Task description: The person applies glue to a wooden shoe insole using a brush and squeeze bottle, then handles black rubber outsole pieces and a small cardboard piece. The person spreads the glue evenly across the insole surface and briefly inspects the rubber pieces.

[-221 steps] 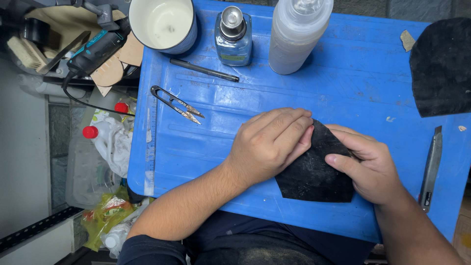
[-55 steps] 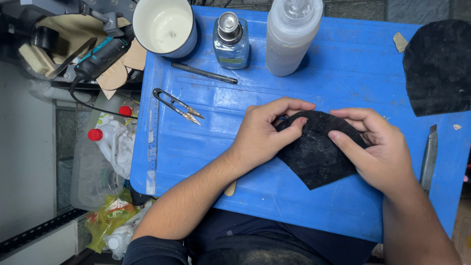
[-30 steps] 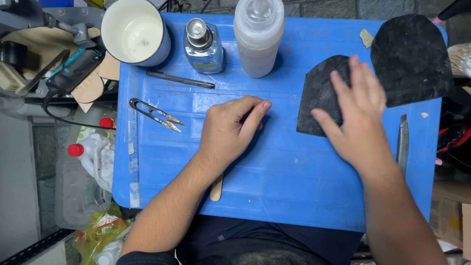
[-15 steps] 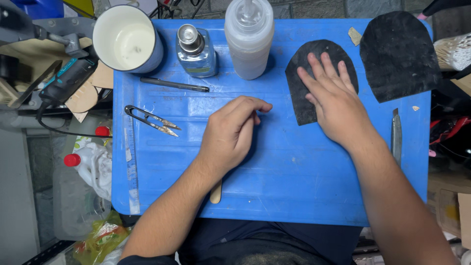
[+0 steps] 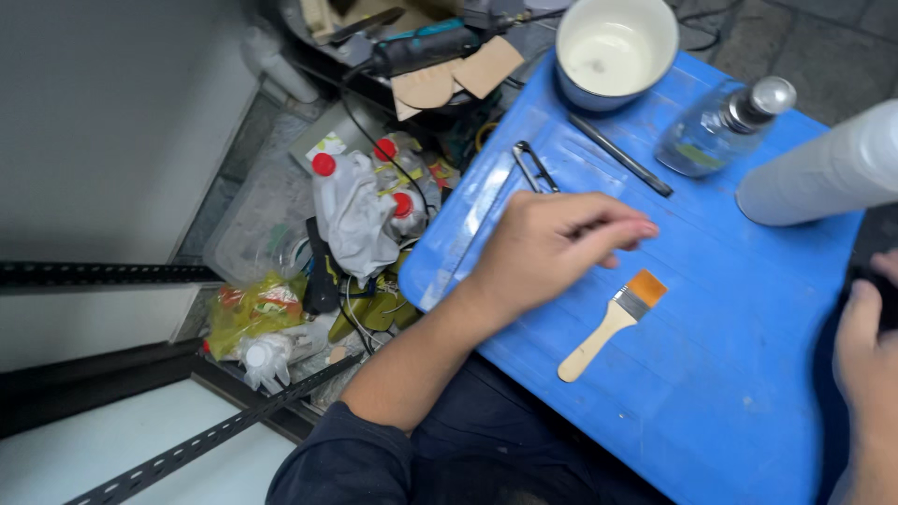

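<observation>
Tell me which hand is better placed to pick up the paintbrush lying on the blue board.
Left, probably. The left hand rests empty on the blue board, beside the paintbrush. The right hand sits at the frame edge, touching something dark.

**Count on and beside the blue table**

Two hands are in view: the left hand (image 5: 547, 248) and the right hand (image 5: 870, 351). The blue table (image 5: 748, 374) carries one brush (image 5: 613, 323), one cup (image 5: 615, 51) at the far edge, one glass bottle (image 5: 722, 131), one white bottle (image 5: 828, 173) at the right, one dark rod (image 5: 619, 154) and one pair of snips (image 5: 535, 168). Left of the table, three red caps (image 5: 324, 165) show among the clutter, and two cardboard pieces (image 5: 454, 79) lie farther off.
</observation>
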